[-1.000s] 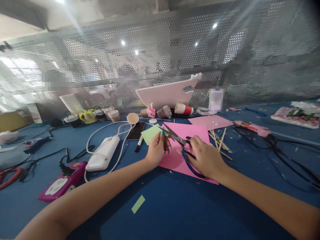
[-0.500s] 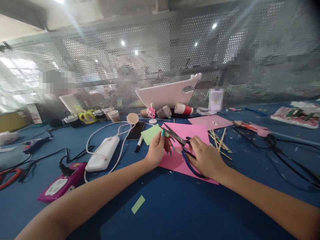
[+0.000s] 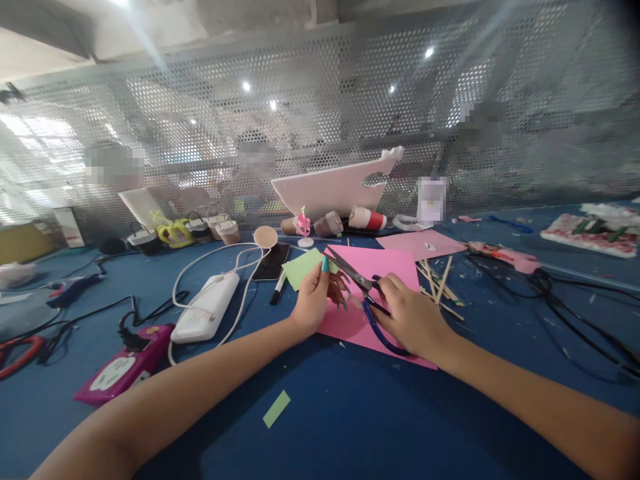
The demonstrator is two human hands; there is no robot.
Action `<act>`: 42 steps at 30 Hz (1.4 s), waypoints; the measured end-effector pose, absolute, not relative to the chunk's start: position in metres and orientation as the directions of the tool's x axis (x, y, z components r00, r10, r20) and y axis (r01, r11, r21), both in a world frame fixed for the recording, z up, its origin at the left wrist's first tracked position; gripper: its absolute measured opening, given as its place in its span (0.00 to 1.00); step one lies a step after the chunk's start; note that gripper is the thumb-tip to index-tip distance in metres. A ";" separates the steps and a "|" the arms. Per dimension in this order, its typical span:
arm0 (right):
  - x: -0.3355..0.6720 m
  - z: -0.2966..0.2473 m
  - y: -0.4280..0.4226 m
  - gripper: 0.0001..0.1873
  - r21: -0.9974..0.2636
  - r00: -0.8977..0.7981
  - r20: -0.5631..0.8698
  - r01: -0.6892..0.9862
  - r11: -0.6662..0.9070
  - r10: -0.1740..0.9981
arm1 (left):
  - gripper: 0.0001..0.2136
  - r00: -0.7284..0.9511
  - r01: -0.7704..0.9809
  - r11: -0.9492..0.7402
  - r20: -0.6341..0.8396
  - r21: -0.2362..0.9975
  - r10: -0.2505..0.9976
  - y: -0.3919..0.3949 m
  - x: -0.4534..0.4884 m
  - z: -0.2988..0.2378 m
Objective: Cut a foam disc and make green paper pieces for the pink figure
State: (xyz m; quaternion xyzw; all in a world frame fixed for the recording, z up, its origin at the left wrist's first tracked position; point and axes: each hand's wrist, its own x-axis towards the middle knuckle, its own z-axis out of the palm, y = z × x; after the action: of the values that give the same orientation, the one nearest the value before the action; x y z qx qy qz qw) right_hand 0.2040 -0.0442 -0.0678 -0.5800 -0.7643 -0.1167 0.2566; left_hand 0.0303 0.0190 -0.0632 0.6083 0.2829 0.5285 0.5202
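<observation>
My left hand (image 3: 313, 297), with long teal nails, is closed in a pinch at the edge of a light green paper (image 3: 301, 268). The fingers hide part of that paper. My right hand (image 3: 413, 317) grips a pair of scissors (image 3: 361, 283) with dark blue handles. Their blades point left and reach just past my left fingertips, close to the green paper. Beneath both hands lies a bright pink sheet (image 3: 395, 263). A small cut green strip (image 3: 277, 409) rests on the blue table nearer to me.
To the left are a white power bank (image 3: 205, 310) with a looped cable, a magenta power box (image 3: 125, 367), a phone (image 3: 271, 263) and a marker (image 3: 278, 288). Thin wooden sticks (image 3: 443, 280) lie right of the pink sheet. Paper cups (image 3: 367, 218) stand before a foam board (image 3: 330, 190).
The scissor blades have drawn closer together near my left fingertips. My left fingers have shifted slightly; both arms stay almost in place.
</observation>
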 end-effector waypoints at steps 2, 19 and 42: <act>0.204 -0.068 -0.044 0.18 -0.114 -0.194 0.529 0.948 0.296 0.826 | 0.18 0.280 -0.205 -0.306 0.356 0.930 0.892 0.019 0.030 -0.063; 0.206 -0.066 -0.041 0.15 -0.290 -0.143 0.513 0.899 0.328 0.846 | 0.19 0.247 -0.136 -0.344 0.368 0.929 0.896 0.016 0.033 -0.061; 0.245 -0.046 -0.025 0.23 -0.059 -0.334 0.561 0.896 0.439 0.758 | 0.18 0.410 0.005 -0.376 0.341 0.927 0.846 0.031 0.021 -0.058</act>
State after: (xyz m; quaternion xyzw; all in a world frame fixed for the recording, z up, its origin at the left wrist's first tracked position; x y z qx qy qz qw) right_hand 0.2450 -0.0254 -0.0459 -0.5129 -0.8062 -0.1316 0.2640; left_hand 0.0213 0.0311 -0.0576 0.6971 0.3051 0.4495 0.4679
